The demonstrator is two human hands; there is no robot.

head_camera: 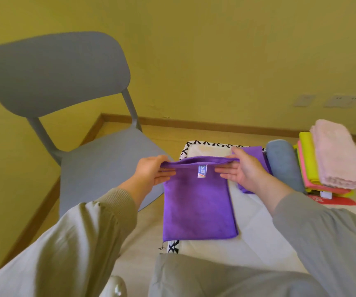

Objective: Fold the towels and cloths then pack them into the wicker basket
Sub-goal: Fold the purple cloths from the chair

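A purple cloth [198, 211] lies folded on the white table [258, 243], its far edge lifted off the surface. My left hand [151, 171] pinches that edge at its left corner. My right hand [245, 170] pinches the right corner, thumb on top and fingers underneath. A small white and blue label [202, 171] hangs from the raised edge between my hands. A second purple cloth [256, 153] lies behind my right hand. No wicker basket is in view.
To the right lie a rolled blue-grey towel [284, 166] and a stack of yellow, pink and pale pink cloths [335, 159] over a red one [333, 201]. A grey chair [82, 103] stands at the table's left. The table has a black-and-white patterned border [207, 144].
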